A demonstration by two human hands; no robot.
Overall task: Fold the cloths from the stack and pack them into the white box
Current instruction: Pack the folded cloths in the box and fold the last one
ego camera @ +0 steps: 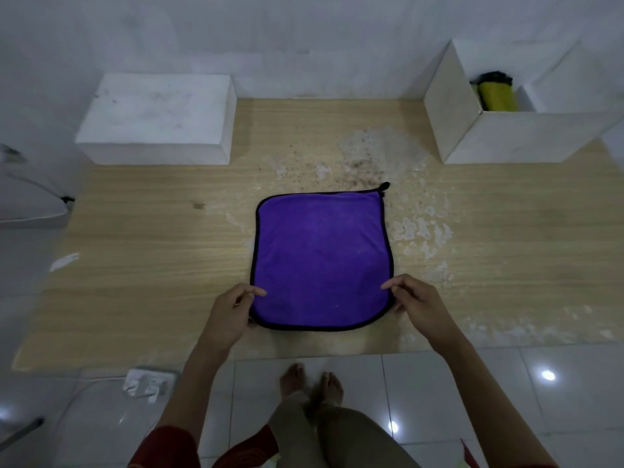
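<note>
A purple cloth [320, 258] with a black hem lies flat and spread out in the middle of the wooden table [152, 238]. My left hand [233, 310] pinches its near left corner between thumb and fingers. At the near right corner my right hand [413, 304] pinches the hem the same way. The open white box [506, 133] stands at the far right of the table, with a folded yellow cloth [498, 96] edged in black inside it.
A closed white block [158, 116] sits at the far left of the table. The tabletop right of the cloth is worn and flaking. A white power strip [150, 383] lies on the tiled floor near the table's front edge, left of my feet.
</note>
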